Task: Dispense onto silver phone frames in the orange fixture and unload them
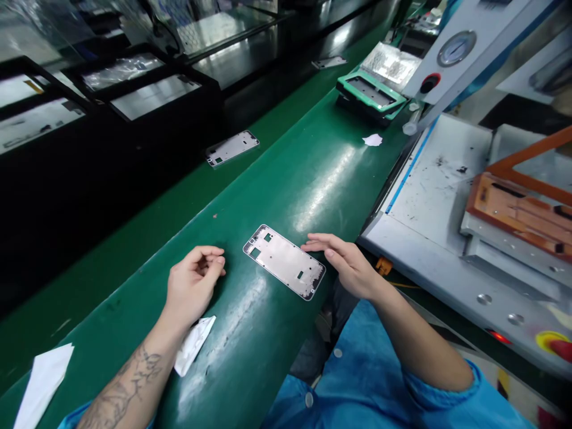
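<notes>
A silver phone middle frame with small cutouts lies flat on the green bench. My right hand is at its upper right edge, fingers stretched out and thumb apart; whether the fingertips touch the edge I cannot tell. To the left of the frame, apart from it, my left hand hovers with its fingers curled in toward the thumb, and nothing shows in it. A crumpled white packet lies beside my left wrist, partly hidden by the forearm.
Another phone frame rests further up on the green strip, a third beyond it. A green fixture stands at the far end. On the right is a grey press machine with a gauge. White paper lies lower left.
</notes>
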The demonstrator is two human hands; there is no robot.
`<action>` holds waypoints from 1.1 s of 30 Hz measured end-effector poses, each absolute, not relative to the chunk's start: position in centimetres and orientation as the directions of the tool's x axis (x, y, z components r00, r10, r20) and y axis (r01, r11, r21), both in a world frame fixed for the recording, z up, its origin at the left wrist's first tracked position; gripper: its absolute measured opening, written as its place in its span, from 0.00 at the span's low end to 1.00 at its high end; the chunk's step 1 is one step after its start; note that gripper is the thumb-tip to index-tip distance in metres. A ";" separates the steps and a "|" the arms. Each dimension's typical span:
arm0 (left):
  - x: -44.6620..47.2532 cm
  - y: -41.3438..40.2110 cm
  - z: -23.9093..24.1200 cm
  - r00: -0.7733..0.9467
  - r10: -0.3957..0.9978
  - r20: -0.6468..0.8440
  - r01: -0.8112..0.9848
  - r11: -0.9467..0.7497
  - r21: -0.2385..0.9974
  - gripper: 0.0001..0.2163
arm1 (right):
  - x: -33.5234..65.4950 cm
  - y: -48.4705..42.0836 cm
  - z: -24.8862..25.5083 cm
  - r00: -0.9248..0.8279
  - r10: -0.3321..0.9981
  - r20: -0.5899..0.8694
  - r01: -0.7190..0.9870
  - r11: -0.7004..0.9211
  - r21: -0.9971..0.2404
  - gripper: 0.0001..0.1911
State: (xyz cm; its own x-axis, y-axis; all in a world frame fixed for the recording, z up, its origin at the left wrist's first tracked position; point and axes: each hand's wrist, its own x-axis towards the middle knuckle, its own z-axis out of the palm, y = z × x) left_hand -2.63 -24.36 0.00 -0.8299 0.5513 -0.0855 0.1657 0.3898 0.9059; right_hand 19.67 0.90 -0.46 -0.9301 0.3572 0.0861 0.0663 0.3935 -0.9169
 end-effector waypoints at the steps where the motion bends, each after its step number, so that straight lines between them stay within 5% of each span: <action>1: -2.6 -24.4 0.0 -0.830 0.551 -0.083 0.166 0.387 0.907 0.09 | 19.7 0.8 -0.4 -0.929 0.359 0.094 0.069 0.416 -0.907 0.19; 23: -2.7 -24.2 0.1 -0.800 0.594 -0.084 0.160 0.346 0.925 0.09 | 19.6 -0.3 -1.0 -0.888 0.388 0.247 0.070 0.645 -0.761 0.17; 28: -2.7 -24.1 0.2 -0.816 0.570 -0.097 0.146 0.366 0.919 0.11 | 17.4 -4.4 0.9 -0.882 0.415 0.222 0.230 0.792 -0.566 0.37; 33: -2.3 -24.5 1.1 -0.793 0.604 -0.074 0.202 0.377 0.904 0.16 | 15.8 -7.4 1.5 -0.924 0.362 0.125 0.281 0.863 -0.421 0.31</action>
State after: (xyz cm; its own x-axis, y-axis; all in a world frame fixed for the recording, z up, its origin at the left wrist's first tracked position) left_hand -2.32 -24.46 1.13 -0.7933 0.6043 -0.0743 0.2023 0.3766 0.9040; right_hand 15.76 -7.35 1.53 -0.9239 0.3616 0.1248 0.2807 0.8625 -0.4210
